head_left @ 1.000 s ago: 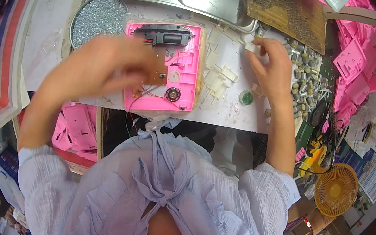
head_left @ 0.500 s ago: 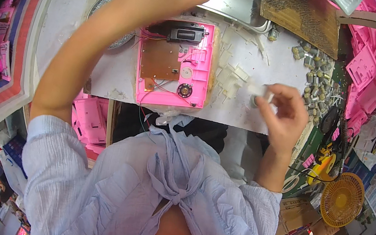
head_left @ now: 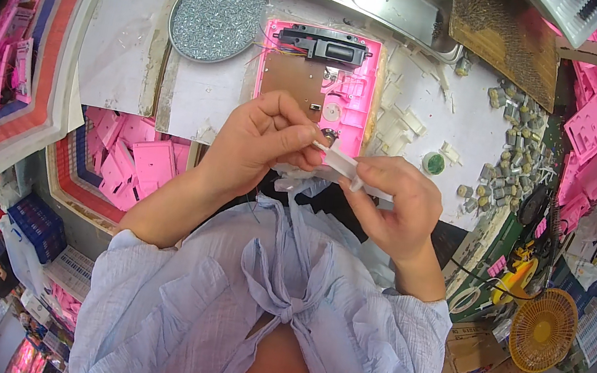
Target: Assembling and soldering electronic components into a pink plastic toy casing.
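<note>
1. Nearby, the right hand (head_left: pixel 400 202) grip was clamped on a white plastic part (head_left: pixel 343 164).
2. The left hand (head_left: pixel 264 135) grip was pinched together, apparently on a small pale piece (head_left: pixel 321 145) at that part's end.
3. Beyond, the pink housing (head_left: pixel 358 103) lay uncovered on the counter (head_left: pixel 470 122): circuit board (head_left: pixel 291 81) and black module (head_left: pixel 319 47) seated, white plastic part not installed.

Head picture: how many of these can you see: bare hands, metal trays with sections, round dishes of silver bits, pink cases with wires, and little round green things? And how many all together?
Bare hands: 2 (left hand, right hand)
Metal tray with sections: 1
Round dish of silver bits: 1
Pink case with wires: 1
Little round green thing: 1
Total: 6
</note>
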Action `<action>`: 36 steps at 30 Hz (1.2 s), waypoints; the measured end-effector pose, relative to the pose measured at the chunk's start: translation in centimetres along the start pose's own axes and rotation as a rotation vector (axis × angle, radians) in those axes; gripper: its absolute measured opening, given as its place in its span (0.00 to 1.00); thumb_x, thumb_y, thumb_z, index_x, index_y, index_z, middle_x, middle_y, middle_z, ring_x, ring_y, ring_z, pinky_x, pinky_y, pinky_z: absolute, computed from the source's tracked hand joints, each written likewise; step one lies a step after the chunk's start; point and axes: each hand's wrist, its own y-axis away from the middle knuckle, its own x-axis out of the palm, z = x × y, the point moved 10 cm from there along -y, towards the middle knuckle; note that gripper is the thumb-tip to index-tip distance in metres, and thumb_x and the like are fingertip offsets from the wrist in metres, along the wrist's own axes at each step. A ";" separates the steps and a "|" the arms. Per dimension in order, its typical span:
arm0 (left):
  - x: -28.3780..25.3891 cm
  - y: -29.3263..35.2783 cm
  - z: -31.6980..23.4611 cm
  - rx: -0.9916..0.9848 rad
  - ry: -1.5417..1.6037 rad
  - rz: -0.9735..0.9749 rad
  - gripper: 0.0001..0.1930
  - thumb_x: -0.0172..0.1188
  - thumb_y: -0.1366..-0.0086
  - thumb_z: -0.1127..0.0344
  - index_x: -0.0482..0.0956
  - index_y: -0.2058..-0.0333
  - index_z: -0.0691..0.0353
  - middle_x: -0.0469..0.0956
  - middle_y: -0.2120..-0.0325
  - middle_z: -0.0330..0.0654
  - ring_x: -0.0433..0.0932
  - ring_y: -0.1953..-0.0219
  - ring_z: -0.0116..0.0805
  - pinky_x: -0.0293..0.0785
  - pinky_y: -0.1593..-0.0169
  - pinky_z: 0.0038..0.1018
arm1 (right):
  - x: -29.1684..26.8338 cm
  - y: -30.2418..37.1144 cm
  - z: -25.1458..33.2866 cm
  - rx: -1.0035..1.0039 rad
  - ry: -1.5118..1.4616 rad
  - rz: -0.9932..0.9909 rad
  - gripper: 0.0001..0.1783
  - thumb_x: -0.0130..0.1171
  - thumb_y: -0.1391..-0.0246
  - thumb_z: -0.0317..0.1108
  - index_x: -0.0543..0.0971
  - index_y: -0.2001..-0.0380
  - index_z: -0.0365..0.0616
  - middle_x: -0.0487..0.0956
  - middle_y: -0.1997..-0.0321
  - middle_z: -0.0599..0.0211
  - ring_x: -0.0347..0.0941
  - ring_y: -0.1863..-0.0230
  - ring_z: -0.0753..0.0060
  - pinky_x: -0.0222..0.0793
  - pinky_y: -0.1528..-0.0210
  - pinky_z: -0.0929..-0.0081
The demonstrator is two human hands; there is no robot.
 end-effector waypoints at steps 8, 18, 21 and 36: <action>3.2 -2.6 -7.1 0.407 -1.271 -0.047 0.10 0.64 0.32 0.63 0.80 0.70 0.62 0.85 0.73 0.42 0.84 0.72 0.36 0.78 0.68 0.31 | -1.4 5.2 -6.4 0.512 -0.536 -0.120 0.16 0.68 0.44 0.21 0.75 0.54 0.35 0.86 0.54 0.55 0.83 0.52 0.70 0.75 0.46 0.74; 5.9 -6.0 -5.4 0.518 -1.963 -0.153 0.13 0.64 0.36 0.58 0.83 0.71 0.62 0.82 0.80 0.50 0.83 0.75 0.52 0.79 0.70 0.42 | -2.8 5.7 -6.9 0.513 -0.444 -0.138 0.16 0.71 0.47 0.20 0.78 0.55 0.33 0.84 0.57 0.61 0.82 0.54 0.74 0.74 0.46 0.76; 6.2 -5.9 -5.4 0.534 -1.911 -0.208 0.13 0.65 0.37 0.58 0.84 0.73 0.62 0.82 0.79 0.50 0.83 0.75 0.51 0.79 0.69 0.42 | -2.8 5.5 -7.0 0.500 -0.414 -0.148 0.16 0.71 0.48 0.20 0.79 0.56 0.33 0.83 0.59 0.63 0.81 0.56 0.75 0.75 0.48 0.77; 3.1 -2.4 -6.5 0.629 -1.406 -0.196 0.05 0.68 0.39 0.70 0.83 0.65 0.64 0.82 0.76 0.42 0.79 0.78 0.34 0.74 0.72 0.27 | -2.8 1.1 -7.1 0.200 -0.001 0.002 0.16 0.74 0.56 0.24 0.83 0.61 0.39 0.81 0.61 0.64 0.77 0.58 0.63 0.76 0.58 0.70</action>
